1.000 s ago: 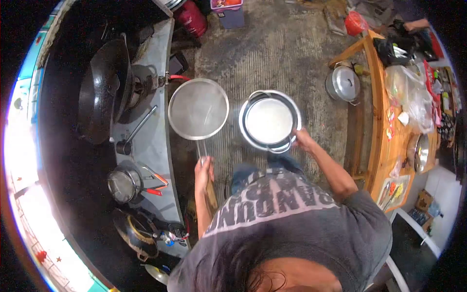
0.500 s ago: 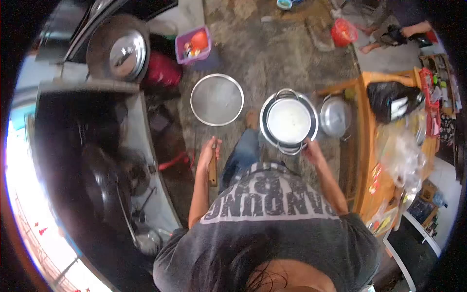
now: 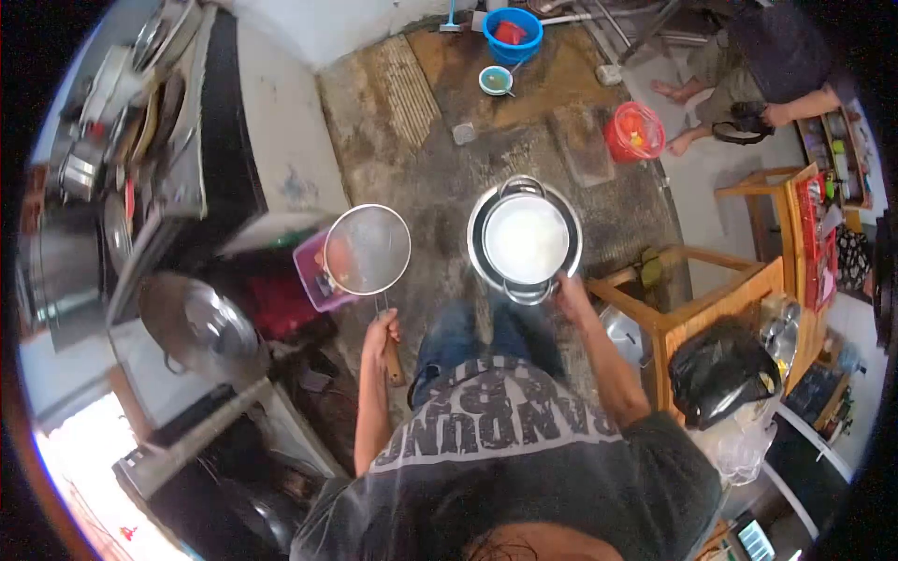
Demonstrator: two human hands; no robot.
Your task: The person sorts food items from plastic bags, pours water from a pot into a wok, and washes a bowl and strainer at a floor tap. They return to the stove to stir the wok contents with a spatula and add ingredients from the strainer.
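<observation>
- Your left hand [image 3: 383, 329] is wrapped around the wooden handle of a round mesh strainer [image 3: 367, 250], holding it out in front of you, the mesh level above the floor.
- The strainer's hoop sits over a pink tub [image 3: 312, 271] on the floor, just beside a red gas cylinder [image 3: 277, 307].
- Your right hand [image 3: 570, 292] grips the near rim of a steel pot [image 3: 525, 240], fingers closed on its edge by one of the loop handles.
- The pot is held up in the air, mouth upward, and it holds a white liquid that fills most of its inside.
- Strainer and pot are apart from each other, side by side at about the same height, with bare concrete floor [image 3: 440, 187] showing between them.
- To your right stands a wooden table [image 3: 720, 299], with a black plastic bag [image 3: 725, 369] on it and a lidded steel pot [image 3: 625, 335] below its frame.
- Farther ahead on the floor are a red bucket [image 3: 634, 131], a blue basin [image 3: 513, 33] and a small bowl [image 3: 495, 80].
- Another person [image 3: 767, 65] sits at the top right, well apart from your hands.
- On your left a large round metal lid [image 3: 198, 325] lies near a counter.
</observation>
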